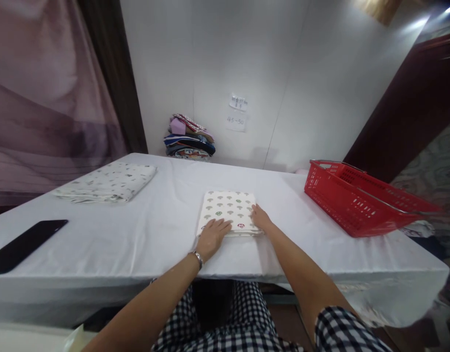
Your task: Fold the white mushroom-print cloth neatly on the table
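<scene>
A cream folded cloth (229,208) with rows of grey-green mushroom prints, plus a few green and magenta ones, lies in a neat rectangle on the white-covered table. My left hand (212,237) rests flat over its near left corner with the fingers stretched out. At the cloth's right edge is my right hand (260,218), its fingertips laid on the top surface and its thumb not clearly visible. Several layers show along the near edge of the fold. Around my left wrist is a silver bracelet (198,259).
Another folded printed cloth (111,181) lies at the table's left, with a black phone-like slab (25,244) nearer me. A red plastic basket (357,198) stands at the right. Several folded textiles (190,139) are stacked by the wall, near paper notes (236,122).
</scene>
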Demonstrator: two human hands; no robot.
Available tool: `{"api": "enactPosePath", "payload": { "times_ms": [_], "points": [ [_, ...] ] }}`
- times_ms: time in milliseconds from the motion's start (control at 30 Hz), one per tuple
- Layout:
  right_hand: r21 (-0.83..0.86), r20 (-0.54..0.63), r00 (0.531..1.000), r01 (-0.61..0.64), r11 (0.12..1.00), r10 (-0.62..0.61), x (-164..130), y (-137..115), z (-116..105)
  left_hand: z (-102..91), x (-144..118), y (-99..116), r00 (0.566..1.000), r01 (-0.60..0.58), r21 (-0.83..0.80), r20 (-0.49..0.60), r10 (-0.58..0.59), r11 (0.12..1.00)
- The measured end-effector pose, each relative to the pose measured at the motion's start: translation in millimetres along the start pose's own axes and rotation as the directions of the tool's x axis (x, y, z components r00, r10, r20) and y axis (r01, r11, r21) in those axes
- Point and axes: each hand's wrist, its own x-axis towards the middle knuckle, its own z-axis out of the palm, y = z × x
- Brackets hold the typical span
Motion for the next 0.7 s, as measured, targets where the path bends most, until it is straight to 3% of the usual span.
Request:
{"api": "enactPosePath", "payload": {
  "times_ms": [133,233,300,400,533,633,700],
  "points": [
    [-0.019,0.019,0.993,-0.117,0.993,0.118,-26,-18,-4,-15.6,-2,-31,1.0,0.028,0.028,-0.001,-0.028,0.999],
    [-0.035,0.045,0.992,-0.113,0.993,0.115,-52,-33,-6,-25.9,-6,-51,0.991,0.131,0.065,-0.013,-0.13,0.989],
    [-0.07,0.042,0.997,-0.064,0.996,0.067,-66,-40,-10,-28.2,-9,-54,0.982,0.189,0.08,-0.033,-0.187,0.979],
    [-0.116,-0.009,1.0,-0.011,0.993,0.01,-69,-44,-22,-25.0,-13,-39,0.978,0.205,0.063,-0.054,-0.201,0.977],
    [-0.118,-0.094,0.993,0.054,0.992,-0.065,-41,-46,-38,-15.4,-17,-2,0.992,0.122,0.001,-0.03,-0.122,0.993],
    [-0.093,-0.061,0.987,0.143,0.985,-0.149,-15,-49,-35,-9.2,-20,21,0.996,0.092,-0.05,0.0,-0.092,0.995],
    [-0.082,-0.001,0.992,0.128,0.988,-0.129,-3,-46,-25,-6.3,-21,30,0.996,0.084,-0.07,0.019,-0.083,0.994]
  ]
}}
